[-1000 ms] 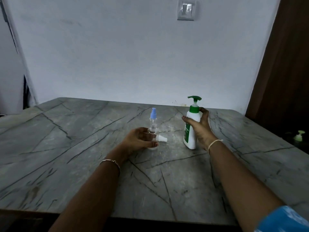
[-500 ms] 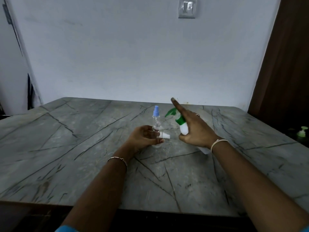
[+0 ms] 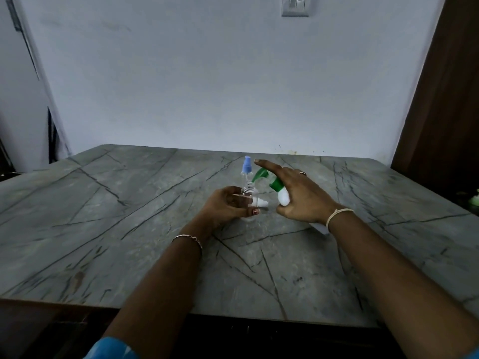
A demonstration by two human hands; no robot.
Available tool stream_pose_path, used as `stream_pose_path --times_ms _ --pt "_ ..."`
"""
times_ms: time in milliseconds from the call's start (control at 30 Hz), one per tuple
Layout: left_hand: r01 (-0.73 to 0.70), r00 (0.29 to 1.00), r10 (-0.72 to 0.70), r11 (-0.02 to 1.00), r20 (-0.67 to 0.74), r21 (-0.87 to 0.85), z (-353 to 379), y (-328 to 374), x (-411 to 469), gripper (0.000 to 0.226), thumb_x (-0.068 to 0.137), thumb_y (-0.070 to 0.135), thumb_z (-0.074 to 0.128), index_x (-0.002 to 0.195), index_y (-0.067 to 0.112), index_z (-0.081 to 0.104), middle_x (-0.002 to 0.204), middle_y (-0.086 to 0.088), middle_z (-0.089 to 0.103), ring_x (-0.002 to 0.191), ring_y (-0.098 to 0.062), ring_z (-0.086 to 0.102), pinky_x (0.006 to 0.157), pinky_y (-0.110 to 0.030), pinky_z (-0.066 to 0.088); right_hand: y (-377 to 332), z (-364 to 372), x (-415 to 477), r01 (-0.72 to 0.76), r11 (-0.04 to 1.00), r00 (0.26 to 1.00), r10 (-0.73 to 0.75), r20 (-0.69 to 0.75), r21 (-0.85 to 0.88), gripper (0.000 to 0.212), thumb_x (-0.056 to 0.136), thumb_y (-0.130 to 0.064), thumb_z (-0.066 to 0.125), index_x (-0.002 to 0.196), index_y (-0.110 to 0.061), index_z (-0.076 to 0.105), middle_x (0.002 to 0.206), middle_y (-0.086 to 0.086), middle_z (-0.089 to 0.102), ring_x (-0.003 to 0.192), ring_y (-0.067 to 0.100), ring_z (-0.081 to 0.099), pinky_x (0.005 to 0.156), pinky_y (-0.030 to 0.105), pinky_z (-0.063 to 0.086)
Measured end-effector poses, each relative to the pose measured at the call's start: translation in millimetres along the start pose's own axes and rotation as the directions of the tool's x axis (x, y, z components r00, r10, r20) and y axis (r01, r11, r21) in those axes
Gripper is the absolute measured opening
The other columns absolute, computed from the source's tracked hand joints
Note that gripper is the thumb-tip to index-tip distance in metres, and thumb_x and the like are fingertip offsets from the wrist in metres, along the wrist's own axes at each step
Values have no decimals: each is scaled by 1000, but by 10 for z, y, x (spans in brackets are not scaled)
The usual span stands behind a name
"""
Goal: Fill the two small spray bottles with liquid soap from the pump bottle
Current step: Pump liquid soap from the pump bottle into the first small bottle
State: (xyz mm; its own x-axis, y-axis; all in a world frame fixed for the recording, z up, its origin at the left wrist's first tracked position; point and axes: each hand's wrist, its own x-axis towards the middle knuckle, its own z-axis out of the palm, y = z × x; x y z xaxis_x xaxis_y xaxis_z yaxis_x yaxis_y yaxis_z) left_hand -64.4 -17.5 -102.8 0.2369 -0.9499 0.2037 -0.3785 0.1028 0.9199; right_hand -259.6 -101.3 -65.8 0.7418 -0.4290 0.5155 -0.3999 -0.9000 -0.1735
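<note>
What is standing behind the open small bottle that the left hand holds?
A second small spray bottle: its blue cap and clear shoulder show. Its lower part is covered by the open bottle and the left hand.

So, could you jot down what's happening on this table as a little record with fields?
Left hand: holds uncapped spray bottle upright
Right hand: grips pump bottle, tilted, index finger over the pump head
Nozzle: green, pointing at the open neck
Second spray bottle: blue cap on, standing just behind
Loose part: white sprayer top by left fingers
</note>
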Motion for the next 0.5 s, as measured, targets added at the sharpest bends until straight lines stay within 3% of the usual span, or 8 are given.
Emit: stream_pose_path --times_ms 300,500 --pt "-12 1000 12 1000 12 7 6 33 -26 54 68 14 83 117 10 60 102 0 71 86 -3 67 65 -8 50 -54 30 18 28 999 999 -28 27 -18 84 73 -35 65 141 -50 18 109 6 60 90 22 52 81 38 47" --pt "-43 999 39 992 -34 -122 27 85 -20 57 74 18 79 125 15 55 110 0 69 93 -4 67 72 -16 56 -72 51 59 38 998 999 -38 -5 -57 78 71 -33 67 137 -42 26 110 2 61 87 23 54 81 38 47"
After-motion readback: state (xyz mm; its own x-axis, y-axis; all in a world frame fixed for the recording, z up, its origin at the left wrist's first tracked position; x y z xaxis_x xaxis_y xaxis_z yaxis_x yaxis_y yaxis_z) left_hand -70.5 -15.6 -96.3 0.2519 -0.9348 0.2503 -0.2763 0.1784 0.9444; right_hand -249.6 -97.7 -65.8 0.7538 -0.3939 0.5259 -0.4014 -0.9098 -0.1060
